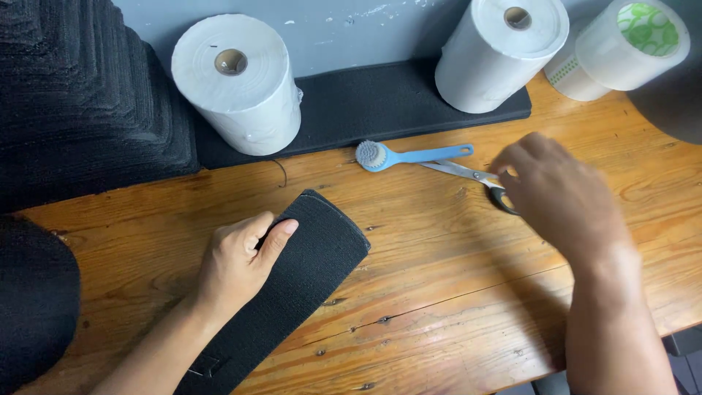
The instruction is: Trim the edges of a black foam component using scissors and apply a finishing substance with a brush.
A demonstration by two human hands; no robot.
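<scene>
My left hand (240,263) rests on a long black foam strip (307,271) that lies slantwise on the wooden table (439,292), thumb pressed flat on its top and fingers curled over its left edge. My right hand (559,194) hovers over the handles of a pair of scissors (461,172), its fingers bent and blurred; the handles are mostly hidden beneath it. A blue-handled brush (398,155) lies just behind the scissors' blades.
A tall stack of black foam pieces (73,102) fills the back left. Two white paper rolls (238,80) (501,51) stand on a black mat (365,102) by the wall. A clear tape roll (629,47) sits at the back right.
</scene>
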